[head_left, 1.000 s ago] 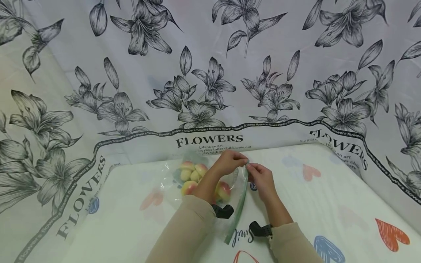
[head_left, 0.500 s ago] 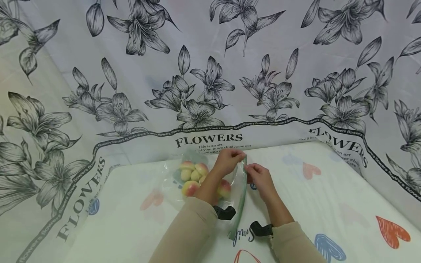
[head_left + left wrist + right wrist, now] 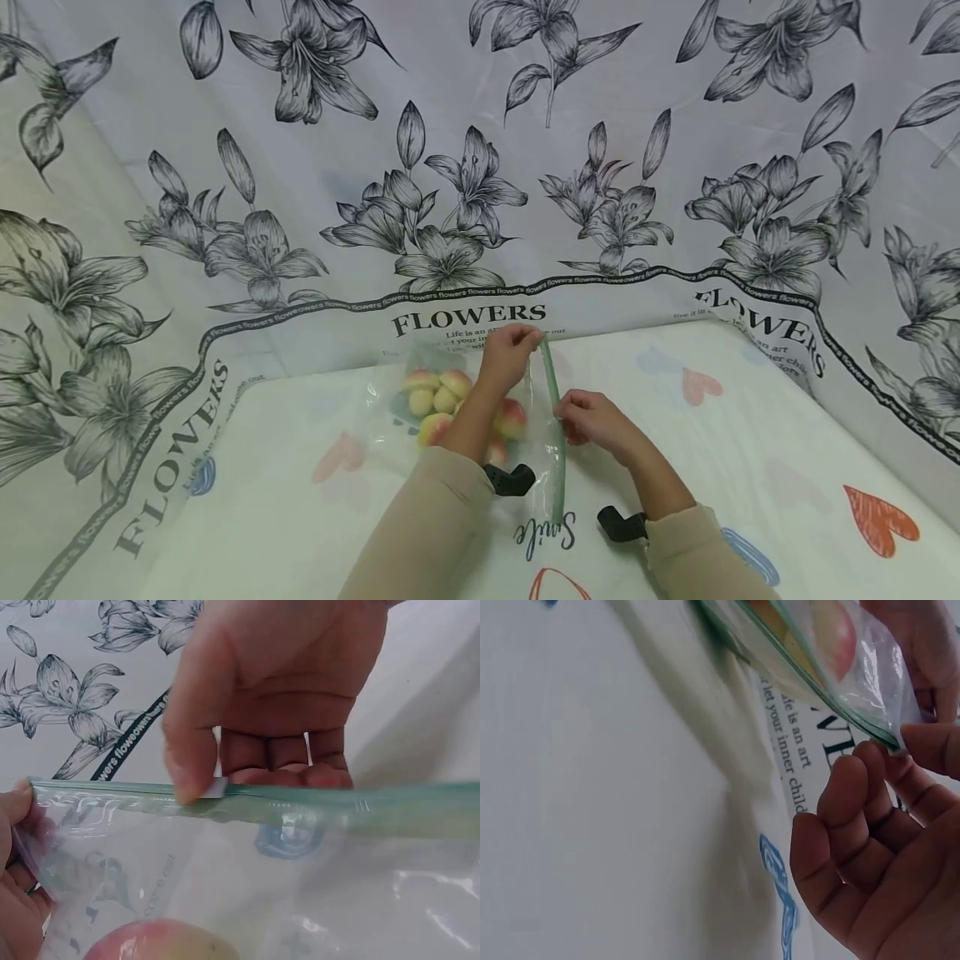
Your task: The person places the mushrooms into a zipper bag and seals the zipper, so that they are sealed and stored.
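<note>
A clear zip bag [image 3: 390, 429] with a green seal strip [image 3: 551, 375] lies under my arms. Inside it are several round, red-and-yellow, peach-like fruits [image 3: 435, 429]. At the strip's far end, my left hand [image 3: 506, 358] pinches the bag's corner between thumb and fingers. Partway down the strip, my right hand [image 3: 600, 421] pinches a small whitish slider [image 3: 216, 787] with thumb and forefinger; its other fingers curl loosely in the right wrist view. Some of the fruits are hidden behind my left forearm.
The table has a white cloth [image 3: 285, 500] printed with hearts and lettering. Behind it hangs a flower-printed curtain [image 3: 450, 208], close beyond my left hand. A black wrist mount [image 3: 510, 481] sits on the left wrist, and another mount [image 3: 622, 525] on the right.
My hands have moved apart. The right hand has come down along the green strip toward me, while the left has gone slightly farther away with the corner. The strip now stands straighter.
</note>
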A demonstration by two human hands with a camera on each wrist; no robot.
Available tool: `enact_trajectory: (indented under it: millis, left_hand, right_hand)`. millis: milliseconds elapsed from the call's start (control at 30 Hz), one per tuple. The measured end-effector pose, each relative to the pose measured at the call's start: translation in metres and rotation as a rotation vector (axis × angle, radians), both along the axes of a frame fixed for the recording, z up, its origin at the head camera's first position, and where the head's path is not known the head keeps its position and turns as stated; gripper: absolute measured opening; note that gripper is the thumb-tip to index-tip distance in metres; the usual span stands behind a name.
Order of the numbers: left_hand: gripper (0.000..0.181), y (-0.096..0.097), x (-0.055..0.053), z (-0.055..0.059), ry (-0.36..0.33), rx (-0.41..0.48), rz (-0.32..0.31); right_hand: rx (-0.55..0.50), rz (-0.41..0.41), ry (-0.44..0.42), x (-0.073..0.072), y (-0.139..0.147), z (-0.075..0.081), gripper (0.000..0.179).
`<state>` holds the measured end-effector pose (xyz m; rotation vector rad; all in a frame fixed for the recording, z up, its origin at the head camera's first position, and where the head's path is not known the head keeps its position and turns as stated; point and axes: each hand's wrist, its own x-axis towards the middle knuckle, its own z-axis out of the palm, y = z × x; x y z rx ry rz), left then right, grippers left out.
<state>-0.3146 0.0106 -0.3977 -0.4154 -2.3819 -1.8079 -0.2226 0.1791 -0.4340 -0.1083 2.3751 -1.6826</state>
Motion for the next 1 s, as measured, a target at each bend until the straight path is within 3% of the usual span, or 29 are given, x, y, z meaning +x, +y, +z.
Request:
enact_trajectory:
  millis: [133,367,567,667,833,1000]
  left_hand:
    - [0.019,0.000,-0.005,0.001,0.019,0.062,0.029]
    - [0.019,-0.002,-0.006,0.006,-0.010,0.160,0.104]
    - [0.018,-0.003,-0.009,0.005,-0.004,0.181,0.161]
    - [0.018,-0.005,-0.010,0.004,-0.013,0.187,0.177]
    - [0.022,-0.005,-0.011,0.005,-0.046,0.180,0.156]
    - [0.036,-0.012,-0.010,0.006,-0.023,0.083,0.126]
  right_hand:
    - [0.064,0.040,-0.011,0.000,0.010,-0.006,0.020]
    - [0.206,0.175,-0.030,0.009,0.024,-0.009,0.025]
    - [0.319,0.343,-0.055,0.024,0.031,-0.008,0.026]
    - [0.354,0.386,-0.065,0.030,0.033,-0.007,0.026]
    - [0.378,0.364,-0.049,0.030,0.040,-0.007,0.023]
    - [0.394,0.249,-0.035,0.023,0.056,-0.010,0.024]
